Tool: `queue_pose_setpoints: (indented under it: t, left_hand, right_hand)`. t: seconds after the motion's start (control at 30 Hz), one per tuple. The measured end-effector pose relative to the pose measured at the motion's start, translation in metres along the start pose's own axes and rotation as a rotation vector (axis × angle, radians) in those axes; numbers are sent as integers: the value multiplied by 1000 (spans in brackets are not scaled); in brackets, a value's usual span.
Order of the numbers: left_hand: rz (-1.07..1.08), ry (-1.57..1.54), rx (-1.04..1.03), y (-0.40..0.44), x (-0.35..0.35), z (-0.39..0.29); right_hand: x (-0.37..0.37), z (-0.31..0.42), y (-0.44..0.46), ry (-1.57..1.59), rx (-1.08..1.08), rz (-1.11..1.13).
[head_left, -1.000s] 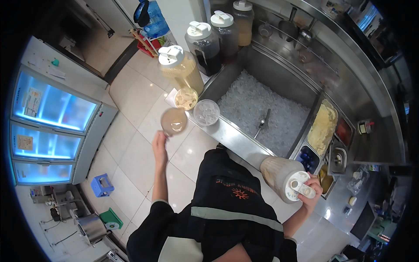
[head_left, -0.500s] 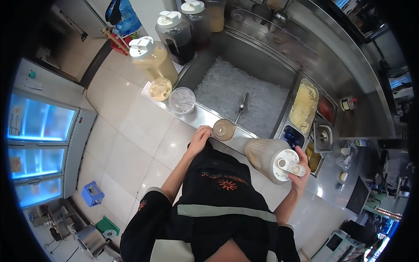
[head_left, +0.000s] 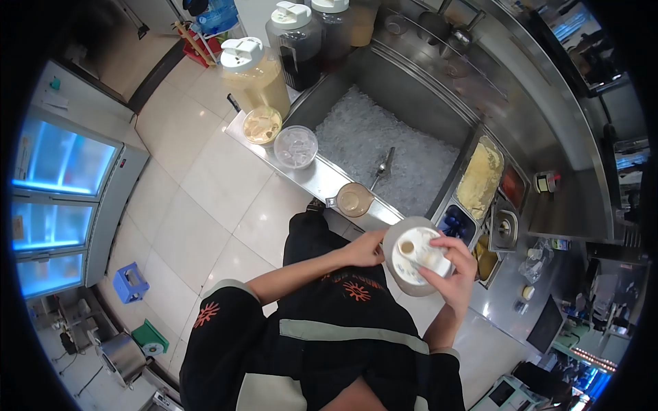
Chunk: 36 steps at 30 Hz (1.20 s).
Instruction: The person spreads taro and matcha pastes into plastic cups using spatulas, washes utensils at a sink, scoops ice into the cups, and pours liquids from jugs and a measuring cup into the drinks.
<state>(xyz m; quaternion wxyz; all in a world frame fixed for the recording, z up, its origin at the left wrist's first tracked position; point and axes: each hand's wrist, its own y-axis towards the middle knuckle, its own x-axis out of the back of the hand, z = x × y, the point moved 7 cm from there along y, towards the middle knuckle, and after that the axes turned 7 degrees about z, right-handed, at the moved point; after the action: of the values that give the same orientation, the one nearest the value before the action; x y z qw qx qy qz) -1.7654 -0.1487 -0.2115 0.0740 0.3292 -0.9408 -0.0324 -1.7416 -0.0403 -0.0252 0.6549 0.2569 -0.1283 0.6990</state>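
Observation:
A large plastic pitcher [head_left: 392, 255] with a round white lid [head_left: 413, 268] stands upright in front of my body at the counter's edge. My right hand [head_left: 454, 270] is on top, its thumb and fingers closed on the lid's raised middle part. A small round opening shows in the lid. My left hand [head_left: 365, 248] is curled against the pitcher's side; what its fingertips grip there is partly hidden. To the left, a measuring cup [head_left: 354, 199] with some brownish liquid rests on the steel ledge, its handle towards me.
Along the ledge [head_left: 329, 179] are a cup of ice [head_left: 296, 148] and a cup with a pale tan drink [head_left: 262, 126]. Behind them stands a pitcher of beige liquid [head_left: 257, 85]. A scoop [head_left: 386, 164] lies in the ice bin [head_left: 384, 130]. Topping pans [head_left: 478, 175] line the right side.
My left hand has left the measuring cup and moved right to the pitcher's side. The pitcher has come closer and more upright. My right hand has shifted from the lid's edge onto its middle.

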Motion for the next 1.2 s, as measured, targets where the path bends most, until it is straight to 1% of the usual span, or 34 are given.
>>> queue_pose_setpoints:
  t: [0.03,0.07,0.1,0.17,0.23,0.27,0.37,0.5,0.6,0.73,0.8,1.2]
  left_hand:
    - [38,-6,1,7,-1,16]
    - [114,-74,66,9,-11,42]
    - [107,-227,111,12,-20,63]
    - [120,-497,206,15,-36,93]
    - [221,-703,350,13,-46,97]
    - [274,-786,412,8,-50,97]
    - [379,-934,535,-2,-55,93]
    - [428,-998,619,-12,-61,93]
    - [438,-1011,666,-21,-65,94]
    - [432,-1020,709,-32,-65,95]
    - [424,-1011,723,-36,-65,96]
    - [387,-989,742,-42,-61,94]
  right_hand:
    - [-7,2,9,-57,-38,-6]
    - [-13,4,17,-115,-79,-12]
    - [-18,4,26,-174,-117,-18]
    - [-32,-4,42,-268,-124,38]
    - [-50,-22,51,-323,-170,104]
    - [-58,-26,55,-360,-152,126]
    - [-75,-41,65,-426,-213,219]
    - [-87,-54,72,-502,-234,272]
    - [-93,-67,78,-564,-306,302]
    - [-102,-63,85,-586,-324,396]
    - [-104,-63,87,-590,-366,421]
    - [-112,-72,93,-623,-452,455]
